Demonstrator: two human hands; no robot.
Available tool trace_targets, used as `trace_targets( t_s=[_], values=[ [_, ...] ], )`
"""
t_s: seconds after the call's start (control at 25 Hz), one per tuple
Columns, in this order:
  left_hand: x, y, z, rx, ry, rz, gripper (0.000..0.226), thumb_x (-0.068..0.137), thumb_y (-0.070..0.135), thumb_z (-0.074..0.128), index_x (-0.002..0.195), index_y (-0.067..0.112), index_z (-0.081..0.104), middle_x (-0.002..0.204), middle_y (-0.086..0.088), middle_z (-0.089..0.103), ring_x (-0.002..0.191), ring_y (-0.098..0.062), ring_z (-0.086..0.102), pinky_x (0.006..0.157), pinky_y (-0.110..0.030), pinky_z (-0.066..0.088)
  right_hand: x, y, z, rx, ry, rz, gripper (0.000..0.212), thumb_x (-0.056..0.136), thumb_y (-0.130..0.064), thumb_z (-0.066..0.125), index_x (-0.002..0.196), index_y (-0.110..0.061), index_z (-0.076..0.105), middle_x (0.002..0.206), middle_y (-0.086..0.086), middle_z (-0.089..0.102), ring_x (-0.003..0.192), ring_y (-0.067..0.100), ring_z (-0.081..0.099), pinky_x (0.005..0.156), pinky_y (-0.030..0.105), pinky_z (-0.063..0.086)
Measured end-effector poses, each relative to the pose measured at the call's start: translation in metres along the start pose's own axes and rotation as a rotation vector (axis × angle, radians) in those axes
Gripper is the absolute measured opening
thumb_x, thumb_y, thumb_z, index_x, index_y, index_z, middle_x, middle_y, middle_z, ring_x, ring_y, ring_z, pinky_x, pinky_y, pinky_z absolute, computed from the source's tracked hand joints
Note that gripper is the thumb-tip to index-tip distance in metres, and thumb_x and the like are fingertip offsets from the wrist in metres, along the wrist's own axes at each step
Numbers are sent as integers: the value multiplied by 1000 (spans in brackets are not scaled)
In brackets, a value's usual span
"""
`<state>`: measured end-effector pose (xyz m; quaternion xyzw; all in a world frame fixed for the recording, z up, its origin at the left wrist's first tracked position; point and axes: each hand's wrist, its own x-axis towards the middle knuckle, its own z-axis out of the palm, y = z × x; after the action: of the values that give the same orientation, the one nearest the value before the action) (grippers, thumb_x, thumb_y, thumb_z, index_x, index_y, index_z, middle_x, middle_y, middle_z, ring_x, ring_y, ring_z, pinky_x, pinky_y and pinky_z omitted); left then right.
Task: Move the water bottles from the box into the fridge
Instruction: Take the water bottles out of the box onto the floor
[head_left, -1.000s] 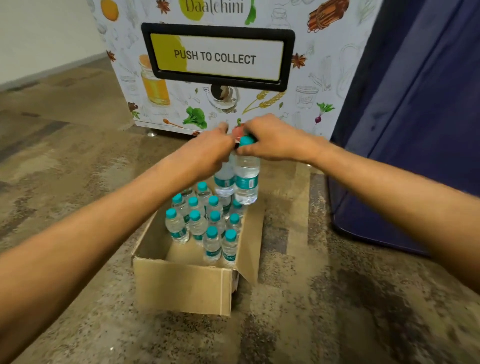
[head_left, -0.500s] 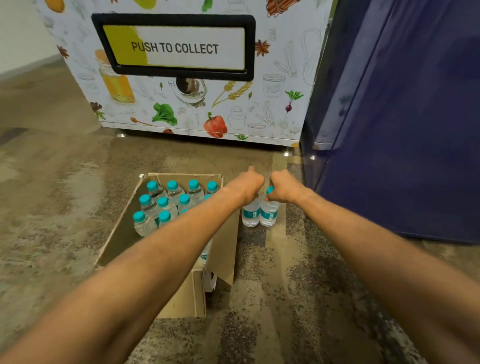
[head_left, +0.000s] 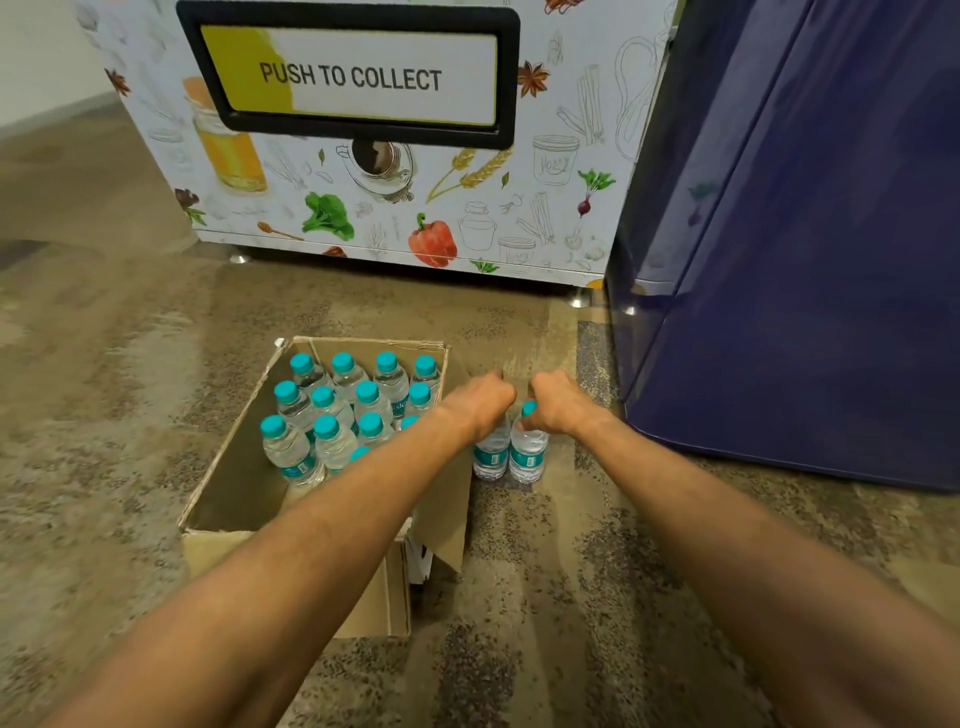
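The cardboard box (head_left: 235, 525) sits open on the floor, and the rows of teal-capped bottles (head_left: 332, 410) stand upright in its far half. Just right of the box, outside it, two water bottles stand side by side on the floor (head_left: 571, 597), touching. The left hand (head_left: 480, 400) is closed over the top of the left bottle (head_left: 491, 454), hiding its cap. The right hand (head_left: 558, 402) is closed on the neck of the right bottle (head_left: 529, 457), whose teal cap peeps out beneath the fingers. Both forearms reach forward, nearly straight, the left one crossing over the box and covering several bottles inside. Right of the box stands the dark blue fridge (head_left: 810, 260), its door cut off by the frame. Beyond the box is a printed machine (head_left: 363, 208).
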<state>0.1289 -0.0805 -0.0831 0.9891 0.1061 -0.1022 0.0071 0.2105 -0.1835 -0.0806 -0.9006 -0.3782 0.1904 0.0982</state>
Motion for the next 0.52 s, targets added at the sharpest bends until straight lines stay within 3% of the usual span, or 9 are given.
trace_targets(
  t_s=[0.08,0.2,0.28,0.4,0.52],
  values=[
    [-5,-6,-4,-56,14,32,26,90,7,63,116,3,61,118,-18,59,103,-30,62,86,-37,52,0,-1,1,-16,-22,9,36,78,-23,78,103,-11,57,92,2,56,81,17,53,67,26,42],
    [-22,-44,-26,-255,183,16,30,86,5,65,117,8,64,109,-12,68,94,-23,67,89,-40,54,1,-10,-8,-130,-78,11,46,75,-35,79,108,-12,57,97,2,57,86,18,55,73,29,47],
    [-44,-87,-41,-326,287,-74,30,86,2,65,115,8,66,107,-10,70,91,-20,68,86,-39,55,3,-26,-23,-243,15,-55,51,72,-46,78,105,-12,58,99,4,60,87,21,58,76,35,53],
    [-86,-145,-41,-247,241,-187,22,86,8,70,107,10,70,100,-6,71,90,-20,68,78,-29,53,4,-71,-32,-155,103,-240,46,71,-48,79,95,-13,61,93,5,61,88,25,61,75,36,53],
    [-116,-157,-18,-277,93,-193,28,83,35,73,99,12,71,91,-2,72,84,-17,67,75,-29,53,-9,-124,-5,-79,-112,-424,38,72,-42,80,94,-18,60,86,-4,55,88,20,58,69,29,45]
  ],
)
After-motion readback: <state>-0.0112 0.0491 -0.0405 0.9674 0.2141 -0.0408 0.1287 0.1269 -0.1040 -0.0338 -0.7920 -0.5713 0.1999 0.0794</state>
